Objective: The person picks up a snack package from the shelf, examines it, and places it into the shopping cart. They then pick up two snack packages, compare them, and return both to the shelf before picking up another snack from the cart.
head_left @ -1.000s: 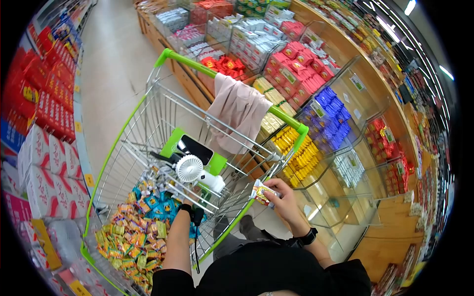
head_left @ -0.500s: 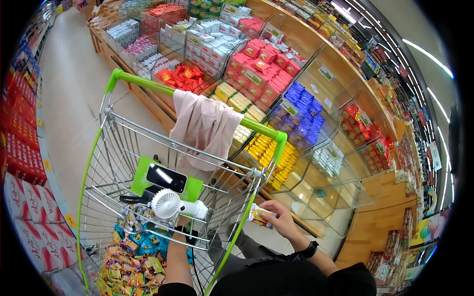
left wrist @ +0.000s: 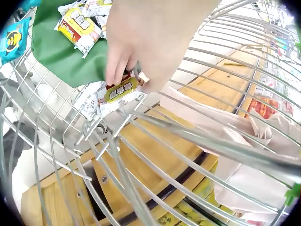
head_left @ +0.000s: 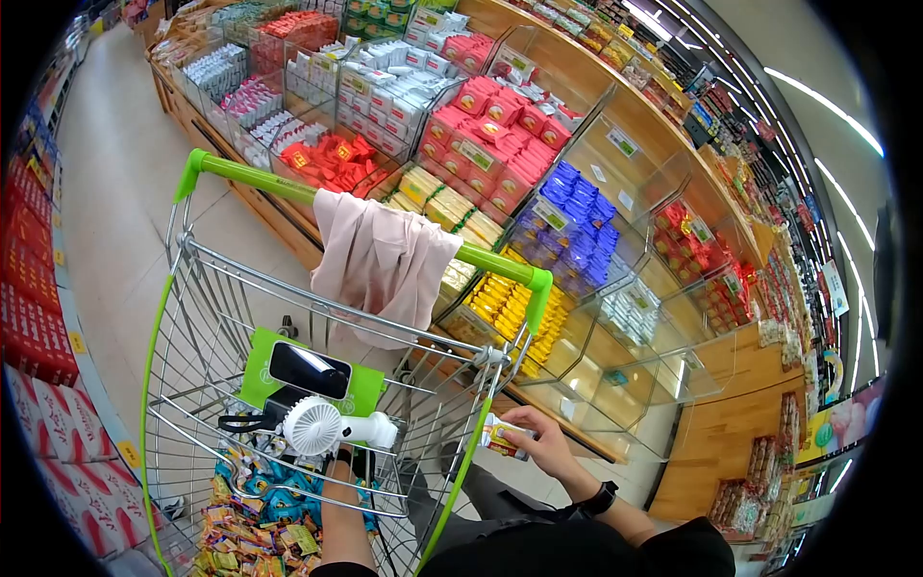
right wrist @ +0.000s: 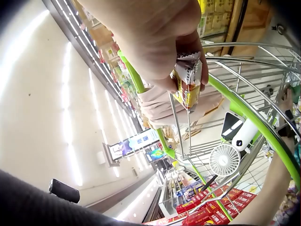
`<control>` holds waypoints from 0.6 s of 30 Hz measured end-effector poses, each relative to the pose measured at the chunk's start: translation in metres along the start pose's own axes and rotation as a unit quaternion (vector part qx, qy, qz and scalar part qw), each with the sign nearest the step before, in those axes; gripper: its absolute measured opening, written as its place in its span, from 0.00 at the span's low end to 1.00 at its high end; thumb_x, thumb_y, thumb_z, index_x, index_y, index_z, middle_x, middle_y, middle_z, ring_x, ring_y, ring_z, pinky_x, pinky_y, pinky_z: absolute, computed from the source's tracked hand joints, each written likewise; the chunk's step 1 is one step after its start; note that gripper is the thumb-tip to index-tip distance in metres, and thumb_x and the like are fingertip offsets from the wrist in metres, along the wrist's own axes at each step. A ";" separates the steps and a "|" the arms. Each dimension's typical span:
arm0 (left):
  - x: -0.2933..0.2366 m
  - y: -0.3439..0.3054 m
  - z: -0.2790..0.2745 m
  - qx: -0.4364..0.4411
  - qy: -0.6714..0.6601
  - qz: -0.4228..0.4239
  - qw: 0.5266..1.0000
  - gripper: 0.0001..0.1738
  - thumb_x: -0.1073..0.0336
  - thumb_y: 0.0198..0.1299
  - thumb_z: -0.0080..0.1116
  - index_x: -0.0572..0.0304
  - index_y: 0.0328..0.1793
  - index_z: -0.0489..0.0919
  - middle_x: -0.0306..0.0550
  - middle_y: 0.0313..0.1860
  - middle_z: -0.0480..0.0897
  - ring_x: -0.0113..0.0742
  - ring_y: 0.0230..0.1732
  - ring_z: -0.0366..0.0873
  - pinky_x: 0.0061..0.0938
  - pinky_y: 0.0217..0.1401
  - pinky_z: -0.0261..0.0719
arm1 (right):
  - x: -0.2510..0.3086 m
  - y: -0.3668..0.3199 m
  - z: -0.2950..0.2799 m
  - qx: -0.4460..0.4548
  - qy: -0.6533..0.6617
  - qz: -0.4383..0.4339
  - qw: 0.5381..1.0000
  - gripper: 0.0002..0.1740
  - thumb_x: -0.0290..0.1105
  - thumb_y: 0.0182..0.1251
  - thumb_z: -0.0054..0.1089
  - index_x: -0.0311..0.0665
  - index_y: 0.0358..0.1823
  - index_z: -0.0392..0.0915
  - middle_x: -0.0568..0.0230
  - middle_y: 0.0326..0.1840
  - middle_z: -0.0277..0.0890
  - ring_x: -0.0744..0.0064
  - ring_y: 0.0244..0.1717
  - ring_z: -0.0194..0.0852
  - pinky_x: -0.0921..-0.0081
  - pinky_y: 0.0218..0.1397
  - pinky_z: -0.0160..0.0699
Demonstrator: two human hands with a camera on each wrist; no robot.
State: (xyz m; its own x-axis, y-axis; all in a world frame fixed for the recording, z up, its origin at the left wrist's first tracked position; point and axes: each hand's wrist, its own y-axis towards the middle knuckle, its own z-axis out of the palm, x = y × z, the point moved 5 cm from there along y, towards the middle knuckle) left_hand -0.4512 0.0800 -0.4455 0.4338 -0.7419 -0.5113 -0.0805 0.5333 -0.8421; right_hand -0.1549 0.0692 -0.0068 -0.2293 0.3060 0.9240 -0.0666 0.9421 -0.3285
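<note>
So the right hand (head_left: 540, 440) is sitting just below and right of centre in the head view, with its fingers clamped on a small white wrapped packet (head_left: 500, 438) with red and yellow print, right up by the green side rail of the shopping cart (head_left: 451, 500) — can't tell if the wrapper actually touches the rail. That wrist has a black watch (head_left: 601, 497) on it. The left hand is mostly hidden behind stuff in the head view, but the left wrist view has it: the left hand (left wrist: 148, 44) comes in from the top, fingers curled down and pinching a yellow-labelled packet (left wrist: 123, 92) around the middle of that frame, next to the wire basket corner. More of the same-looking packets (left wrist: 79, 28) lie on green material (left wrist: 66, 59) at upper left. Back in the head view, a white handheld fan (head_left: 312, 426) and a phone (head_left: 310, 369) are at lower left of centre, with the phone lying on a green panel (head_left: 363, 392). Under those there's a pile of orange and yellow sweets (head_left: 255, 539) plus blue packets (head_left: 284, 502). A pale pink cloth (head_left: 380, 260) hangs over the green handle (head_left: 255, 177), and the candy bins fill the top and right — yellow packs (head_left: 519, 313), purple packs (head_left: 567, 221).
</note>
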 end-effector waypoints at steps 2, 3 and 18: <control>0.000 -0.001 0.000 0.002 0.000 0.001 1.000 0.14 0.65 0.52 0.51 0.67 0.42 0.68 0.50 0.34 0.75 0.41 0.33 0.76 0.35 0.33 0.78 | -0.002 0.001 0.000 0.002 0.000 0.005 1.000 0.13 0.28 0.57 0.56 0.35 0.43 0.69 0.67 0.42 0.71 0.80 0.46 0.68 0.82 0.49 0.67; 0.001 -0.001 0.000 0.003 0.001 -0.001 1.000 0.14 0.65 0.52 0.51 0.67 0.42 0.68 0.50 0.34 0.75 0.41 0.33 0.76 0.35 0.33 0.78 | -0.002 0.001 0.001 0.001 -0.001 0.000 1.000 0.13 0.28 0.57 0.56 0.35 0.43 0.69 0.67 0.42 0.71 0.80 0.46 0.68 0.82 0.49 0.67; 0.007 -0.004 0.006 0.011 -0.002 -0.004 1.000 0.14 0.67 0.52 0.52 0.68 0.42 0.69 0.50 0.34 0.75 0.42 0.33 0.77 0.35 0.33 0.79 | 0.001 -0.004 0.006 0.000 0.008 -0.001 1.000 0.14 0.29 0.57 0.58 0.35 0.43 0.69 0.68 0.42 0.71 0.81 0.45 0.68 0.83 0.46 0.68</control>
State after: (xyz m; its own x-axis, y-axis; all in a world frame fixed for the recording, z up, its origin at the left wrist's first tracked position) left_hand -0.4423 0.0753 -0.4440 0.4382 -0.7446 -0.5036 -0.0569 0.5362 -0.8422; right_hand -0.1604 0.0646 -0.0054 -0.2131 0.3066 0.9277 -0.0667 0.9427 -0.3269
